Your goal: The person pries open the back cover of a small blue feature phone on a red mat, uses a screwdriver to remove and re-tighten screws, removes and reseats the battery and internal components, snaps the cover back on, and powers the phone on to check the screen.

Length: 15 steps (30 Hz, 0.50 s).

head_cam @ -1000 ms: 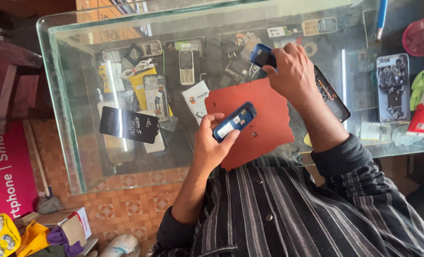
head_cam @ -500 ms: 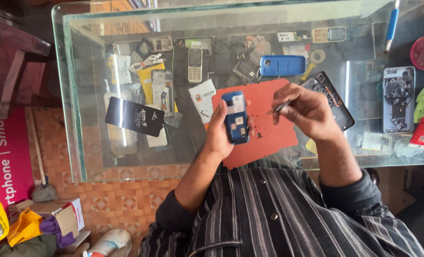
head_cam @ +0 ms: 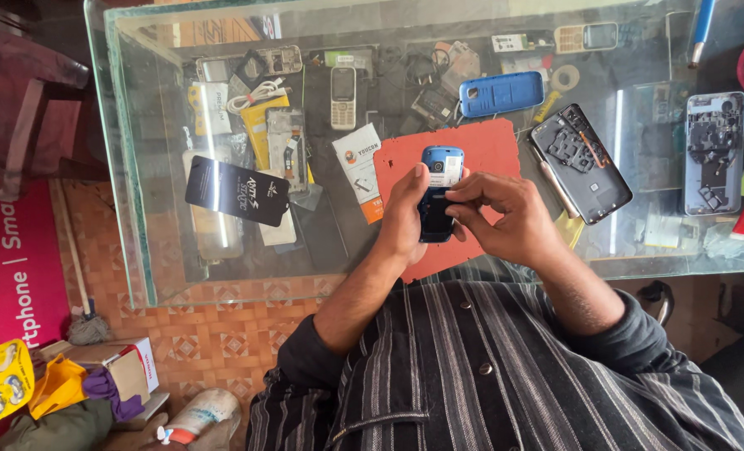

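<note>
Over the red mat (head_cam: 489,150) on the glass counter, my left hand (head_cam: 405,213) holds a small blue phone (head_cam: 439,192) with its back open. The fingers of my right hand (head_cam: 505,217) pinch at the phone's lower middle; whether they hold a small part is hidden. The phone's blue back cover (head_cam: 501,92) lies on the glass beyond the mat's far edge.
An opened black smartphone (head_cam: 581,163) lies right of the mat, another opened phone (head_cam: 714,154) farther right. Under the glass are several phones, cards and parts, among them a keypad phone (head_cam: 342,96) and a black card (head_cam: 238,190). The counter's near edge (head_cam: 221,292) meets tiled floor with boxes (head_cam: 125,367).
My right hand set the blue cover down beyond the mat, then came back to the phone. My left hand turned the phone upright and now both hands are on it.
</note>
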Motion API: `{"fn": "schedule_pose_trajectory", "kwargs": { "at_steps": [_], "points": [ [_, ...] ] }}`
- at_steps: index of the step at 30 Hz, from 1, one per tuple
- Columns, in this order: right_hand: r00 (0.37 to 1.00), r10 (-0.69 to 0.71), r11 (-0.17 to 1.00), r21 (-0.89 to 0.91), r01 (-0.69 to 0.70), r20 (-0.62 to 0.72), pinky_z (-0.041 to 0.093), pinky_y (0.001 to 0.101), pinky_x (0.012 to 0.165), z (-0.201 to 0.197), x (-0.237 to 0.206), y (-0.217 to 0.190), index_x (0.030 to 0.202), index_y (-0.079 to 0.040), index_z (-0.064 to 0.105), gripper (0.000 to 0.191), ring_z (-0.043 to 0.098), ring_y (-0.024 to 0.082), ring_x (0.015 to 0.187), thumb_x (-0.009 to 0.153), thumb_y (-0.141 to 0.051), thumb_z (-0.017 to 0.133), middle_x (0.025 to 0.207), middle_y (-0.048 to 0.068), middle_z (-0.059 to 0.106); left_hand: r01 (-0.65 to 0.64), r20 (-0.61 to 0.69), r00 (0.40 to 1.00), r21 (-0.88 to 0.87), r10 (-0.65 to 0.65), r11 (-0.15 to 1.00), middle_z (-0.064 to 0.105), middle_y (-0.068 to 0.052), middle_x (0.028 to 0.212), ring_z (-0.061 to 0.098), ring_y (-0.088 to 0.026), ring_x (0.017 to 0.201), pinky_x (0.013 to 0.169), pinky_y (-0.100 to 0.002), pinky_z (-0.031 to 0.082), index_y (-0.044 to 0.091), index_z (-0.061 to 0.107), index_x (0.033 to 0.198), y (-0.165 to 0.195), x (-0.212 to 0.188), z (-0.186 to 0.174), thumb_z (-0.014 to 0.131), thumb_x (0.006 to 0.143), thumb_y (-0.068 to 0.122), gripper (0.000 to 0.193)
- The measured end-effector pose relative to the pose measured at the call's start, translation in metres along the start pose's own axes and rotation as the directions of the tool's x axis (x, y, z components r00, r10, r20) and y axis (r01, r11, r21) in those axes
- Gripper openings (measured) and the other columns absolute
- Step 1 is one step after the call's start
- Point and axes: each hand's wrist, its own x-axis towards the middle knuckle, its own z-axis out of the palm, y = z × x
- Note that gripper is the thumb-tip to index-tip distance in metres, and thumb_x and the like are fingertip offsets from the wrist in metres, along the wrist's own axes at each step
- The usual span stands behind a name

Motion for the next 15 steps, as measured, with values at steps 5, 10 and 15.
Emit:
{"fn": "schedule_pose_trajectory", "kwargs": {
  "at_steps": [5,10,15],
  "points": [
    [0.976,-0.215,0.935,-0.294,0.197,-0.032,0.055,0.0319,0.070,0.004,-0.001,-0.012,0.108,0.003,0.071,0.031,0.066,0.021,0.085,0.079,0.004,0.082,0.117,0.016,0.057,-0.065,0.014,0.998,-0.036,0.066,0.997,0.069,-0.019,0.106,0.071,-0.025,0.081,0.059,-0.039,0.059,-0.004,0.056,0.134,-0.013,-0.001,-0.008,0.043,0.118,0.047,0.055],
    [0.977,-0.206,0.887,-0.412,0.210,0.054,0.055,0.0390,0.075,0.016,-0.005,-0.022,0.120,0.006,0.068,0.051,0.064,0.026,0.088,0.075,-0.007,0.088,0.118,0.016,0.052,-0.107,-0.132,0.985,0.048,0.112,0.993,0.062,-0.013,0.138,0.064,-0.020,0.115,0.101,-0.037,0.054,-0.003,0.049,0.148,-0.014,0.005,-0.006,0.039,0.114,0.048,0.063],
    [0.986,-0.161,0.917,-0.375,0.137,-0.033,0.060,0.0399,0.081,0.017,-0.007,-0.006,0.123,0.008,0.066,0.055,0.069,0.031,0.097,0.076,-0.015,0.083,0.119,0.019,0.059,-0.106,0.030,0.994,-0.014,0.106,0.994,0.047,0.005,0.148,0.061,-0.016,0.115,0.092,-0.035,0.055,0.016,0.025,0.159,-0.007,0.003,0.001,0.037,0.104,0.048,0.064]
  ]
}}
